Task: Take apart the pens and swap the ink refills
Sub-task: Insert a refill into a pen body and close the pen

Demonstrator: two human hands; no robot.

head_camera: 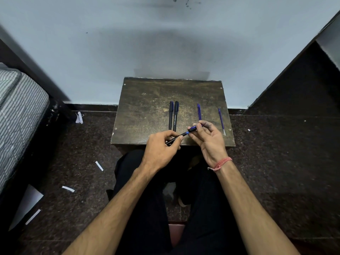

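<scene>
Two-handed grip on a pen over a small wooden table.

The left hand [161, 146] pinches the black barrel [174, 139] while the right hand [207, 138] clamps the front section [192, 128], probably to twist them at the joint. Two pens [173, 115] and loose refills [199, 111] lie apart on the table [147, 107], likely sorted for swapping.

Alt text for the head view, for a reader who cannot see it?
Two hands hold a black pen over a small table: left hand on the barrel, right hand on the tip end. Two pens and loose refills lie on it.
</scene>
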